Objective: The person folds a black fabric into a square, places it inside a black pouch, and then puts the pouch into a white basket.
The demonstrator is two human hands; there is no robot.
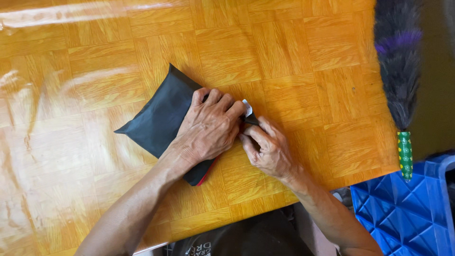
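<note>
A flat black fabric pouch (159, 116), folded into a rough rectangle with a red edge showing at its near corner, lies on the orange wood-pattern table (294, 52). My left hand (208, 125) presses down on the pouch's right half, fingers curled over its edge. My right hand (268, 147) is right beside it, fingertips pinching a small black tab of the pouch next to a little white label (247, 108). The two hands touch each other at the pouch's right end.
A grey and purple feather duster (398, 66) with a green patterned handle hangs over the table's right edge. A blue plastic crate or stool (407, 213) stands below at the lower right. The table's near edge runs just in front of my body.
</note>
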